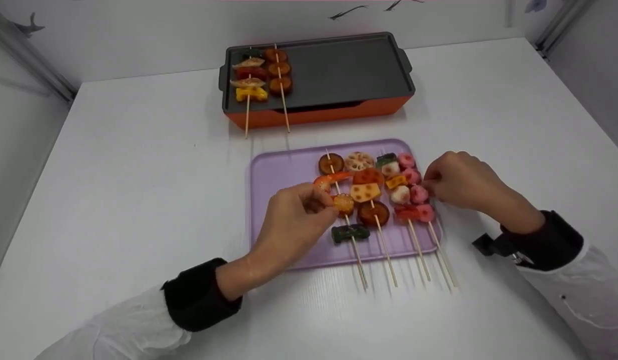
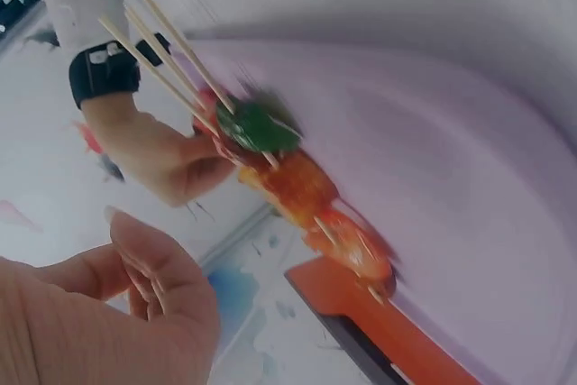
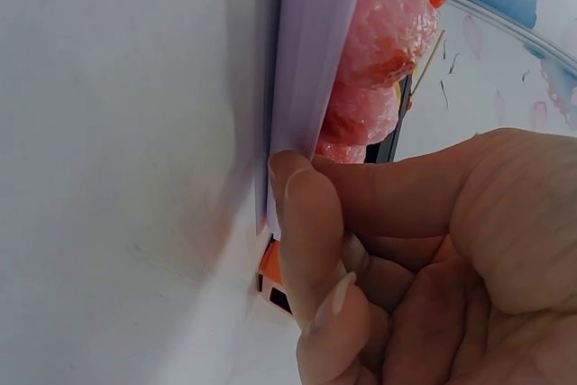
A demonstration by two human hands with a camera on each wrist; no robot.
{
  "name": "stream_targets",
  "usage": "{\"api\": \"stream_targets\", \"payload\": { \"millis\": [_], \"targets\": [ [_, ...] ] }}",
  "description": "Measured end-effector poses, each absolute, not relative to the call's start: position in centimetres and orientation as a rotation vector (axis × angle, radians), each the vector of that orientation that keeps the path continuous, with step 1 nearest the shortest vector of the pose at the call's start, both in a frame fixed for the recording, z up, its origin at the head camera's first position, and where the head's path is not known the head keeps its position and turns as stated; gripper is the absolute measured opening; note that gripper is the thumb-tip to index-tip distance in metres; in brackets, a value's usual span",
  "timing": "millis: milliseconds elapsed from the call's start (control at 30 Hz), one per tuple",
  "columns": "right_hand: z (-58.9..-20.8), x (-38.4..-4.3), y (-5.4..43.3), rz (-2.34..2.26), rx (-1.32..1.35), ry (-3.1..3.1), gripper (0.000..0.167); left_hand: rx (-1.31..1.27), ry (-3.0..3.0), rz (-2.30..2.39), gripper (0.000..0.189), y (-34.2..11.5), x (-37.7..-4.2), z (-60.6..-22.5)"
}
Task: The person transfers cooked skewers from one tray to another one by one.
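Note:
A lilac tray [image 1: 283, 172] holds several food skewers, their bare stick ends over its near edge. My left hand [image 1: 293, 220] hovers over the leftmost skewer, which carries a shrimp [image 1: 323, 185], a corn piece [image 1: 344, 204] and a green pepper piece [image 1: 351, 233]. In the left wrist view, loosely bent fingers [image 2: 167, 263] hold nothing and stand apart from the skewers. My right hand [image 1: 461, 180] is at the tray's right side, beside the skewer of pink pieces [image 1: 419, 194]. The right wrist view shows its thumb and forefinger pinching the tray rim [image 3: 315, 51].
Behind the tray stands an orange grill [image 1: 319, 117] with a dark plate [image 1: 344, 70]. Two skewers lie on its left part: one with brown round slices [image 1: 279, 69], one with mixed pieces [image 1: 250, 73]. White panels [image 1: 153, 35] border the white table [image 1: 153, 150].

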State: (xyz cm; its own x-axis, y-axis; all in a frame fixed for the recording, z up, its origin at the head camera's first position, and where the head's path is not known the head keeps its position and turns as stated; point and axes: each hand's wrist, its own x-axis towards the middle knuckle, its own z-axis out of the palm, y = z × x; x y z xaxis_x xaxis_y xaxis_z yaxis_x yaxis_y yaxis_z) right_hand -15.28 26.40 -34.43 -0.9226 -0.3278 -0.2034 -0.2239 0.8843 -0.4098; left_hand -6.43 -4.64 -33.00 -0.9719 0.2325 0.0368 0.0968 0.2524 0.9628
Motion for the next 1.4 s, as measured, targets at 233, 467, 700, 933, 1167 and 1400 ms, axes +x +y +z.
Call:
{"api": "stream_targets", "payload": {
  "millis": [233, 467, 700, 933, 1167, 1400],
  "targets": [
    [-34.3, -15.1, 26.5, -0.558, -0.450, 2.810, 0.013, 0.544, 3.124, 1.305, 0.028, -5.7, -11.0, -33.2],
    [-34.3, -15.0, 26.3, -0.557, -0.442, 2.809, 0.013, 0.507, 3.309, 0.870, 0.073, -7.0, -16.0, -33.1],
    [-34.3, -15.1, 26.4, -0.553, -0.456, 2.817, 0.013, 0.198, 3.127, 0.931, 0.088, -7.7, -19.5, -32.5],
    [-34.4, -15.1, 26.5, -0.551, -0.464, 2.818, 0.013, 0.121, 3.076, 1.216, 0.057, -7.5, -21.5, -32.2],
    [-34.4, -15.1, 26.4, -0.543, -0.441, 2.812, 0.013, -0.077, 2.719, 1.576, 0.018, -7.6, -22.7, -31.6],
    [-34.4, -15.1, 26.5, -0.547, -0.438, 2.808, 0.013, -0.279, 2.177, 2.069, 0.029, -7.8, -22.8, -31.6]
  ]
}}
